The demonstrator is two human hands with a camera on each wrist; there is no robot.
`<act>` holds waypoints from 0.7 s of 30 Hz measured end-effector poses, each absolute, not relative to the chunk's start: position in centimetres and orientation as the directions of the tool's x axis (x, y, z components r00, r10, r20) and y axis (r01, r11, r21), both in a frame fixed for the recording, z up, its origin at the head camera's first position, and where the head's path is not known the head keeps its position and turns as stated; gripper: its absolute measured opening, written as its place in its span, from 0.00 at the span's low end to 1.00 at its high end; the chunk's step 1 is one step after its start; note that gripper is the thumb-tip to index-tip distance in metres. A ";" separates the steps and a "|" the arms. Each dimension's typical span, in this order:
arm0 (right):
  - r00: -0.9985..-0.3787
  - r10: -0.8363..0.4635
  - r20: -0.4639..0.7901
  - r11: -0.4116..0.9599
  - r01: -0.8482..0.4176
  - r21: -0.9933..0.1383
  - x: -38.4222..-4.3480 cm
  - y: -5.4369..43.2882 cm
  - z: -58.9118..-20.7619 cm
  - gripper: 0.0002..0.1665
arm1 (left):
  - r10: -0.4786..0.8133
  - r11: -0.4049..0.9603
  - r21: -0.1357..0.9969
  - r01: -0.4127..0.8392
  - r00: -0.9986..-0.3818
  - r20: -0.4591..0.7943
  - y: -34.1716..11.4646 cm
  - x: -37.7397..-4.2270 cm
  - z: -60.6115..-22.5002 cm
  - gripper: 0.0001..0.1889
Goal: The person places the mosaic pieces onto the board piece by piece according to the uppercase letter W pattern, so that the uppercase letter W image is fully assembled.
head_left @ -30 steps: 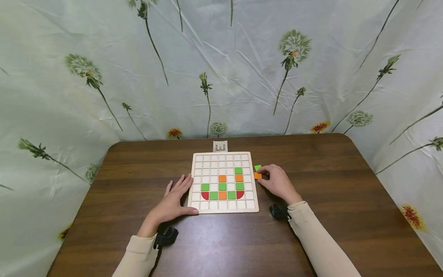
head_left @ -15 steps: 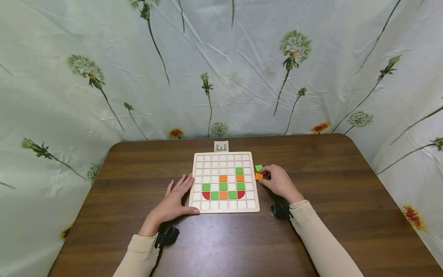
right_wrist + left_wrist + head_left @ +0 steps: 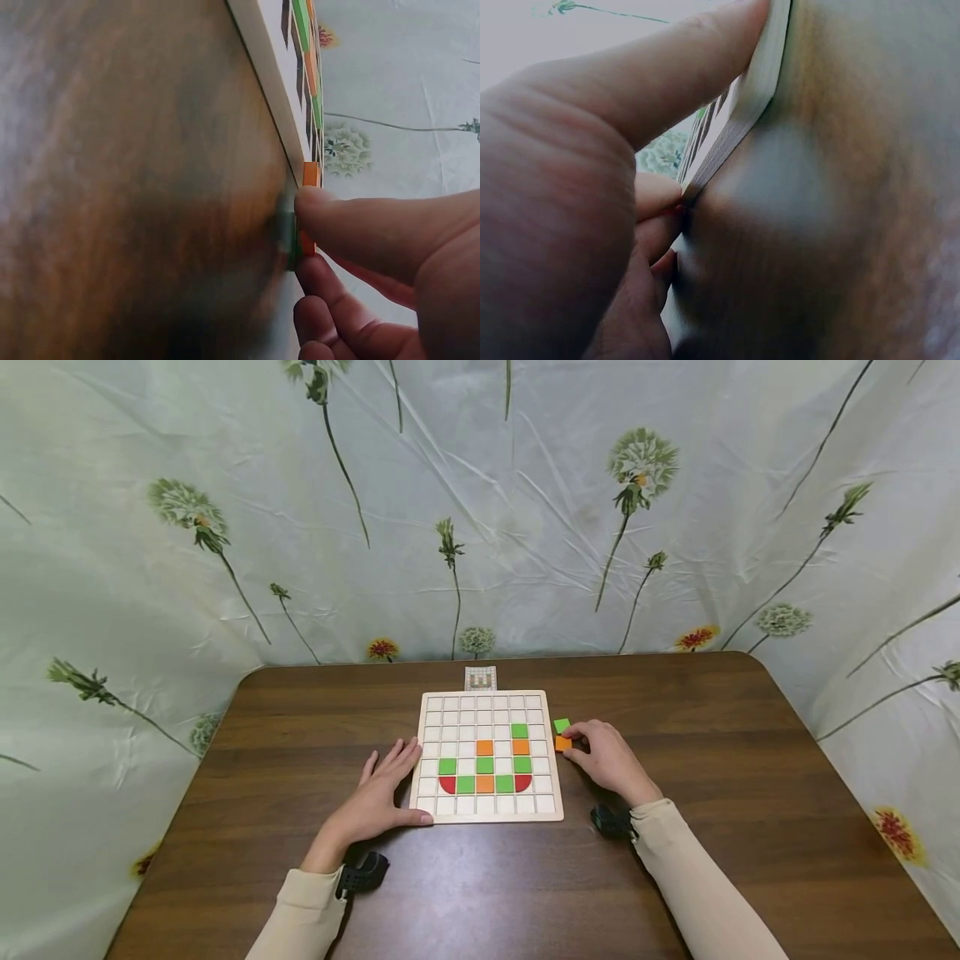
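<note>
On the table lies a pale wooden grid board [image 3: 487,810] bearing green, orange and red tiles. My left hand [image 3: 371,802] rests at its left edge, fingers spread along the side and thumb over the near corner. Beside the right edge, my right hand [image 3: 607,760] pinches an orange square tile [image 3: 562,743] between thumb and forefinger. A green square tile [image 3: 561,725] lies just behind it. In the right wrist view the orange tile [image 3: 310,174] stands out past the thumb, with the green tile [image 3: 287,244] lower beside it. The left wrist view shows the left thumb [image 3: 675,67] against the board's edge.
A small printed pattern card [image 3: 480,677] lies behind the board's far edge. The brown wooden table [image 3: 480,893] reaches back to a pale curtain [image 3: 525,527] printed with dandelions. A black wrist camera [image 3: 363,872] is strapped to the left wrist, another [image 3: 611,820] to the right.
</note>
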State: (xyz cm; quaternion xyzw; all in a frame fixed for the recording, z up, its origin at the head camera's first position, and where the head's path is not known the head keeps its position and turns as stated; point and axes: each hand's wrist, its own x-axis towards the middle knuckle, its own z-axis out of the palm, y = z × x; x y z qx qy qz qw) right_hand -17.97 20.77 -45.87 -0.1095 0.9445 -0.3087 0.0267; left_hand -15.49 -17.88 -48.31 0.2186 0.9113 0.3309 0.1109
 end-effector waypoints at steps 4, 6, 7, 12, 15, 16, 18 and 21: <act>-0.976 -0.216 0.039 0.786 -0.197 -0.586 -17.8 20.7 -45.7 0.15 | 0.474 0.681 0.653 0.330 -0.879 -0.051 -17.9 -15.4 -48.2 0.62; -0.976 -0.215 0.048 0.789 -0.202 -0.579 -17.7 20.6 -45.5 0.16 | 0.474 0.682 0.653 0.330 -0.879 -0.050 -17.9 -15.4 -48.2 0.61; -0.977 -0.209 0.051 0.790 -0.200 -0.579 -17.7 20.5 -45.5 0.16 | 0.476 0.680 0.653 0.334 -0.878 -0.047 -18.0 -15.4 -48.2 0.61; -0.977 -0.205 0.068 0.785 -0.205 -0.585 -17.3 19.9 -44.9 0.16 | 0.477 0.682 0.650 0.337 -0.878 -0.046 -18.0 -15.5 -48.2 0.61; -0.974 -0.213 0.073 0.777 -0.214 -0.592 -17.0 19.4 -44.7 0.16 | 0.474 0.687 0.647 0.331 -0.879 -0.055 -18.0 -15.5 -48.2 0.61; -0.973 -0.217 0.078 0.774 -0.220 -0.594 -17.0 19.3 -44.7 0.16 | 0.473 0.689 0.646 0.328 -0.879 -0.058 -18.0 -15.5 -48.3 0.62; -0.969 -0.227 0.096 0.768 -0.238 -0.594 -16.9 19.0 -44.6 0.16 | 0.471 0.693 0.645 0.323 -0.880 -0.066 -18.0 -15.5 -48.3 0.62; -0.963 -0.241 0.120 0.761 -0.264 -0.593 -16.8 18.6 -44.5 0.16 | 0.471 0.693 0.645 0.323 -0.880 -0.065 -17.9 -15.4 -48.3 0.62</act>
